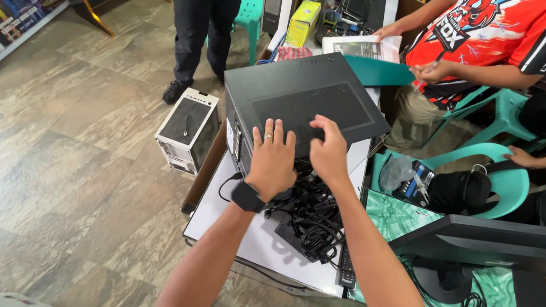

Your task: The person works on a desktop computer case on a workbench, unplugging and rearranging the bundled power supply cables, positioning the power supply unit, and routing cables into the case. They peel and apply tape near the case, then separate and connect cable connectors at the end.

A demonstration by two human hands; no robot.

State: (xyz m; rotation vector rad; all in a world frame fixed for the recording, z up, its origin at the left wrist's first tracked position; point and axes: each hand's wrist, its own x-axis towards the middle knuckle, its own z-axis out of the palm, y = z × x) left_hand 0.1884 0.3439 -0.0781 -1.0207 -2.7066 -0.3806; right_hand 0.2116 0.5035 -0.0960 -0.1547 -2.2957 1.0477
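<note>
Both hands on the black computer case (306, 105), which sits on a white board (255, 241) with a tangle of black cables (311, 214) just behind it. Left hand (272, 160) lies flat on the near edge, fingers spread, gripping nothing. Right hand (328, 153) has fingers curled onto the top panel; can't tell if it's actually gripping.

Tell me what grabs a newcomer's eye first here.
The black computer case at centre, with the left hand and right hand flat on its top edge. Just below lies a tangle of black cables on a white board. A person in a red shirt sits upper right.
</note>
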